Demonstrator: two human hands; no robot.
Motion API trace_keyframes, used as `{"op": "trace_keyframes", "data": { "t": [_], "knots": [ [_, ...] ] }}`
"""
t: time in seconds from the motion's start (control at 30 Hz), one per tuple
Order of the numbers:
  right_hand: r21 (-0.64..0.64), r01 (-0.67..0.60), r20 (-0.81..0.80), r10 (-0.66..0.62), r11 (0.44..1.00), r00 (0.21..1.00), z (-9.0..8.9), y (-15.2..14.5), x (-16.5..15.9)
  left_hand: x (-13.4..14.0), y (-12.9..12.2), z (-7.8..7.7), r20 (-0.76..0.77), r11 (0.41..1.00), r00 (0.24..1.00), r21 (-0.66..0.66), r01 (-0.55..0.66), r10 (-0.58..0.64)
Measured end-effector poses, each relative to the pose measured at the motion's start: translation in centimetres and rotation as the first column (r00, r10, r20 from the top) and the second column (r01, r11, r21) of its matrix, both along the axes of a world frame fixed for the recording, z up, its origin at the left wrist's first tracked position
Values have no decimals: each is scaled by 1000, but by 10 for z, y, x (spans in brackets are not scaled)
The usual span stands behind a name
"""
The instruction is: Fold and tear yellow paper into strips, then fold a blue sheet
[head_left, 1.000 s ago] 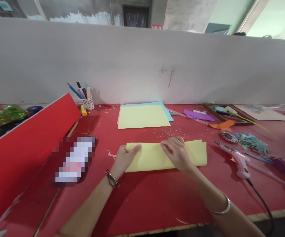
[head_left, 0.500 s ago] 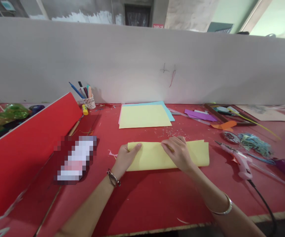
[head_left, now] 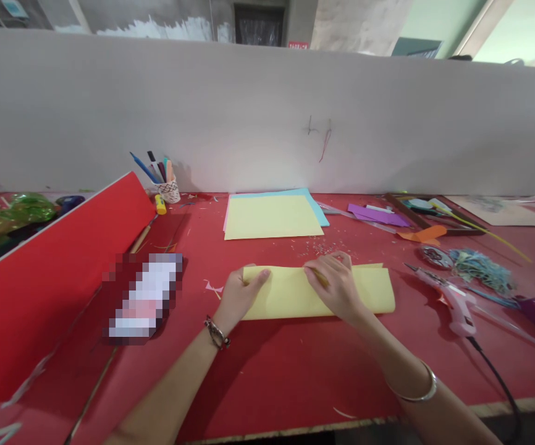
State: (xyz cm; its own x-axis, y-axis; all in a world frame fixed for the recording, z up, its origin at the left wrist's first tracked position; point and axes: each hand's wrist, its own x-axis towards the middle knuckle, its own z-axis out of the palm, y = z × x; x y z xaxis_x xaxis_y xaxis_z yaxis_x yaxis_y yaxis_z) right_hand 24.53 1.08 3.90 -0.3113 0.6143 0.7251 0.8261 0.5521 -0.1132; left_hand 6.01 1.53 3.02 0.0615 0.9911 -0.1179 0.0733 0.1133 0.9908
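A sheet of yellow paper point(head_left: 286, 300), folded over lengthwise into a long strip, is held above the red tabletop. My left hand point(head_left: 242, 293) grips its left end, thumb flat on the front and fingers behind. Closed at the top edge near the middle, my right hand point(head_left: 335, 281) has its fingers curled over the paper. A small brownish-yellow bit shows between those fingers; I cannot tell whether it is shaded paper or a thin stick. At the right end the folded layers do not line up exactly.
Beyond my hands lies a stack of coloured sheets point(head_left: 272, 217), yellow on top. A phone point(head_left: 149, 296) and a pen cup point(head_left: 169, 190) are at left, beside a red board point(head_left: 63, 278). A pink glue gun point(head_left: 455, 306) with its cord and blue-green shreds point(head_left: 480, 271) lie at right.
The yellow paper and my left hand have shifted very slightly to the right. My right hand keeps almost the same place and grip.
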Motion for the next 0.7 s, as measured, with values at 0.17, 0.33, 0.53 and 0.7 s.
{"op": "trace_keyframes", "data": {
  "t": [0.17,0.33,0.53,0.7],
  "knots": [
    [-45,1,-1,-1,999,1000,-1,-1,-2,1,-1,-2,-16,999,999,22,33,-33],
    [-60,0,-7,0,998,1000,-2,-1,-1,1,0,-4,-15,998,998,22,62,-62],
    [-39,-14,-24,13,999,1000,-2,-1,-2,2,-1,-2,-8,997,997,26,78,-78],
    [-22,-9,-24,8,1000,1000,1,-1,-3,1,-1,-1,-9,996,997,30,80,-80]
  ]
}}
